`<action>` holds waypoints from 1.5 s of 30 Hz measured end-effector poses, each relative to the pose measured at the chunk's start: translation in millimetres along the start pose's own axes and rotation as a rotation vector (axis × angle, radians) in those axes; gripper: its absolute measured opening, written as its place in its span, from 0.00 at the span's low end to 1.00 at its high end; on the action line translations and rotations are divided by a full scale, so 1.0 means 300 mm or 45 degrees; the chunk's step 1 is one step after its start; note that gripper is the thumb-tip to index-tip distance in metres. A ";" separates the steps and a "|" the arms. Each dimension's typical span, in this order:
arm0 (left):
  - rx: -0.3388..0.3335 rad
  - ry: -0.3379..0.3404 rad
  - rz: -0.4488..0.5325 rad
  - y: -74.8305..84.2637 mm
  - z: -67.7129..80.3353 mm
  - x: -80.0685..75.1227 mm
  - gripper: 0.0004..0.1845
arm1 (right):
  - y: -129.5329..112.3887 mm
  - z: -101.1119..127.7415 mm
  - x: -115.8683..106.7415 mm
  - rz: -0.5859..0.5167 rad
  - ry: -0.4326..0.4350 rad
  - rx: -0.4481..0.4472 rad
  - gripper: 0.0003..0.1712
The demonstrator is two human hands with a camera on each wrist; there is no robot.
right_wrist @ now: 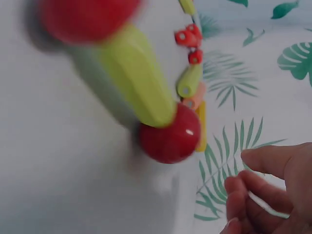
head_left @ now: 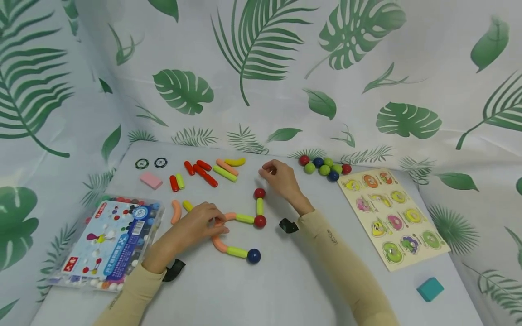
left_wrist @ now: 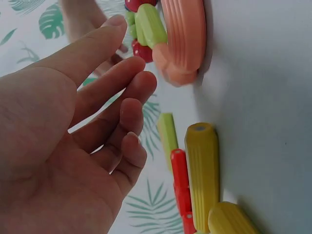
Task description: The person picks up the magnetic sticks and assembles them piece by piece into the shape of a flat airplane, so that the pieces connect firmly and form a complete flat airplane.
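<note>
1. Currently, a person in tan sleeves is working over a white table [head_left: 285,290], with a chain of magnetic rods and balls lying at its centre.
2. Left hand [head_left: 195,226] is resting at 9 o'clock of the chain, its fingers loosely bent over a curved orange rod [head_left: 219,243]; the wrist view is showing the palm relaxed and half open, gripping nothing.
3. Right hand [head_left: 279,176] is hovering at 1 o'clock of the chain, just beyond the upper red ball [head_left: 259,193], fingers curling inward; whether they are pinching anything cannot be told.
4. That ball is sitting atop an upright green rod [head_left: 259,206], which is meeting a lower red ball [head_left: 259,221].
5. Running out toward 6 o'clock, the orange rod is joining a green piece and ending at a blue ball [head_left: 253,256].
6. Loose rods [head_left: 205,174] in red, green, orange and yellow are lying at 11 o'clock.
7. Spare balls [head_left: 325,166] are clustering at 1 o'clock, beside a wooden puzzle board [head_left: 392,217] at 3 o'clock.
8. Sitting at 9 o'clock is the toy box [head_left: 108,242], with a pink eraser [head_left: 151,180] beyond it and a teal block [head_left: 430,289] at 4 o'clock.
</note>
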State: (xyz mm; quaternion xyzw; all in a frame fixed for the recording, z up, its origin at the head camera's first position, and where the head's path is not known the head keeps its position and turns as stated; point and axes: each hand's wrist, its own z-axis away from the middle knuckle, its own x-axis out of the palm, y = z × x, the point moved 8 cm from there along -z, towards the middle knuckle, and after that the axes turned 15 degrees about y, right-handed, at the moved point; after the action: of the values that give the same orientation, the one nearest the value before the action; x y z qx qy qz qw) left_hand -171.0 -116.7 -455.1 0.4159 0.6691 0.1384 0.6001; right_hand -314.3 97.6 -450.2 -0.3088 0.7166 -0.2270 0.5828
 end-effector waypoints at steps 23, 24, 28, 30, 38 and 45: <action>0.051 0.060 -0.097 -0.008 -0.015 -0.005 0.15 | -0.142 -0.224 0.260 0.139 -0.342 -0.381 0.10; 0.063 0.066 -0.101 -0.007 -0.016 -0.004 0.15 | -0.140 -0.227 0.264 0.141 -0.347 -0.387 0.11; 0.084 0.064 -0.084 -0.001 -0.021 0.002 0.16 | -0.118 -0.235 0.274 0.168 -0.361 -0.387 0.12; 0.090 0.063 -0.086 0.000 -0.023 0.003 0.16 | -0.103 -0.237 0.272 0.177 -0.366 -0.369 0.12; 0.106 0.045 -0.145 0.037 -0.046 0.025 0.15 | -0.019 -0.200 0.175 0.203 -0.382 -0.268 0.14; 0.129 0.018 -0.184 0.056 -0.063 0.056 0.16 | 0.076 -0.126 0.078 0.216 -0.387 -0.235 0.16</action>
State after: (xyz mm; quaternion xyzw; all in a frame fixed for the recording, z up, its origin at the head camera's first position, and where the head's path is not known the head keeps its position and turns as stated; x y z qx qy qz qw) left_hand -180.6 -88.4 -450.6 0.3955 0.7077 0.0635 0.5820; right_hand -358.2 95.9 -473.9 -0.3300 0.6614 -0.0611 0.6707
